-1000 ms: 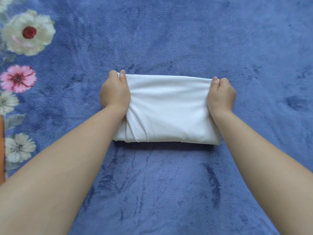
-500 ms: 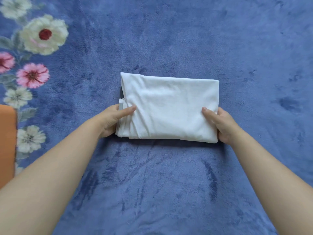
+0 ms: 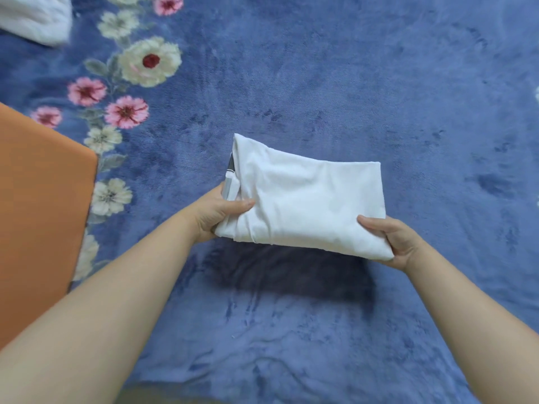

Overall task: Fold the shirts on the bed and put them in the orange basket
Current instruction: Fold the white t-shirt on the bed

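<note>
Fig.: I see the folded white shirt (image 3: 306, 199) held between both hands, raised above the blue bedspread (image 3: 379, 83). Left hand (image 3: 217, 212) grips its left end, right hand (image 3: 392, 242) its near-right corner. Orange basket (image 3: 38, 199) sits well left.

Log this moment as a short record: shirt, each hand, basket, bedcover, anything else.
shirt: folded white shirt, lifted above its shadow
left hand: left hand grips the shirt's left end
right hand: right hand grips its right near corner
basket: orange basket, at the left edge
bedcover: blue floral blanket
other: white fabric, top left
</note>
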### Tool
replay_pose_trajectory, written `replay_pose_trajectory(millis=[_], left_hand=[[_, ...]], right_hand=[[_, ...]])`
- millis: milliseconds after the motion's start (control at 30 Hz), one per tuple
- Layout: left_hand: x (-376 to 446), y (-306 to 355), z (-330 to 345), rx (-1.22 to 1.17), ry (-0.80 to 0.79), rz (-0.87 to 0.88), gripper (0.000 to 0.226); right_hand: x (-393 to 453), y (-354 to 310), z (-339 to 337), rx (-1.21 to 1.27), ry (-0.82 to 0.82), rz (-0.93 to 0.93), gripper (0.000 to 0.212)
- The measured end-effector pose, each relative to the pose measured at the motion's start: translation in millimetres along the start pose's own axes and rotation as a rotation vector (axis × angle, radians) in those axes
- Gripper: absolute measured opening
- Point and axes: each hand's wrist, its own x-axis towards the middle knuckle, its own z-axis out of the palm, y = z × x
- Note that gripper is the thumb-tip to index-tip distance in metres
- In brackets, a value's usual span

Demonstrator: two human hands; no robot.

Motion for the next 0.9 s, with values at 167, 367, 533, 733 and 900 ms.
replay_pose_trajectory(millis=[167,367,533,733,900], left_hand=[[-48.3,15.8,-7.1,0.017,0.085,0.105,0.052],[-132.0,49.3,-45.9,0.081,0.174,0.207,0.063],[-205.3,90.6,-96.7,0.107,0.206,0.343,0.066],[-286.0,125.2,-188.5,0.153,0.208,0.411,0.096],[-330.5,141.5,-271.4,0.227,0.298,0.346,0.083]], right_hand=[[-22.1,-18.1,36.6,-0.169,-0.074,-0.096,0.082],[-55.1,-37.9,123.6,-0.308,-0.189,-0.243,0.050],[-77.9,-39.9,217.1,-0.408,-0.213,-0.380,0.078],[-89.8,-16.9,343.4,-0.397,-0.263,-0.500,0.026],[-70.3,15.8,442.6,-0.501,-0.144,-0.538,0.017]])
